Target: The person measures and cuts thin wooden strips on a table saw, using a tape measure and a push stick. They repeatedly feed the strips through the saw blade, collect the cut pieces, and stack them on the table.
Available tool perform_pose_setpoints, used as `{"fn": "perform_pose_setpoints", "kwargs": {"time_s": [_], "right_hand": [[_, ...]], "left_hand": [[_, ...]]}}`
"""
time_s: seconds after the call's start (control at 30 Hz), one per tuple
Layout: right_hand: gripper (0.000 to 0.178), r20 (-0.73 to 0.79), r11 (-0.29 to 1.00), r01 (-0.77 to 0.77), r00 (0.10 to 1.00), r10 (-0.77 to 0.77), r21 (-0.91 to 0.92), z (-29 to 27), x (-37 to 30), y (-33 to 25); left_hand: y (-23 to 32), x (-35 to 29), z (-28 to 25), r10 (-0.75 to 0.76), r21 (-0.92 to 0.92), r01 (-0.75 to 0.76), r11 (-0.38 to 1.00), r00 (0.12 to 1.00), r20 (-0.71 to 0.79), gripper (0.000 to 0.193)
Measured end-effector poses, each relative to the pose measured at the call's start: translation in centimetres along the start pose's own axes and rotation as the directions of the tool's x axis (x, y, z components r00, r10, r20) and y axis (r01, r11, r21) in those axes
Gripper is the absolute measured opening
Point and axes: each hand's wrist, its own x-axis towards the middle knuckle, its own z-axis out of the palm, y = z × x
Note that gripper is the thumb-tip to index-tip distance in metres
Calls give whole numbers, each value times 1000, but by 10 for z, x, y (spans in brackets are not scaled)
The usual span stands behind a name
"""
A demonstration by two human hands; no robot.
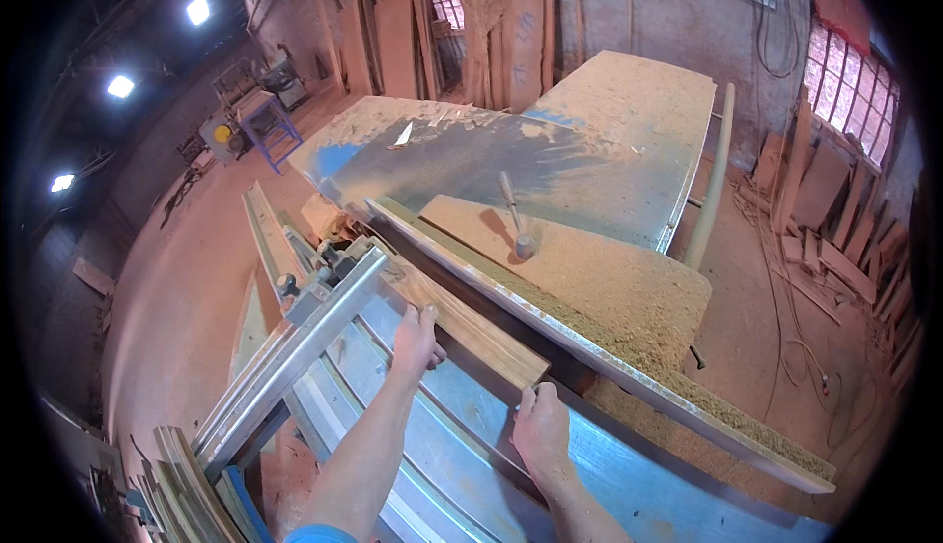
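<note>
A short, thick wooden board (476, 327) lies on the metal sliding table (609, 464) of a panel saw, with its far end near the metal fence (285, 361). My left hand (416, 342) has its fingers curled at the board's left long edge. At the board's near end, my right hand (540, 430) is closed with bent fingers against the corner. Fingertips of both hands are partly hidden, and I cannot see a saw blade.
Beyond a long rail (589, 337) spreads a sawdust-covered worktable (629, 101). A handled tool (524, 243) stands on the dusty panel. Wooden strips (187, 479) are stacked at lower left. Offcuts (845, 238) lean at the right wall, with a cable (805, 361) on the floor.
</note>
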Motion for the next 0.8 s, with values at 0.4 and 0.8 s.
{"fn": "perform_pose_setpoints", "kwargs": {"time_s": [0.4, 0.8], "right_hand": [[29, -19, 999, -18, 1000, 17, -31, -7, 0, -14], [34, -55, 994, 23, 998, -29, -103, -7, -1, -15]], "left_hand": [[5, -4, 0, -18, -104, 23, 994, 999, 47, 40], [1, 1, 2, -1, -87, 3, 996, 1000, 23, 42]]}}
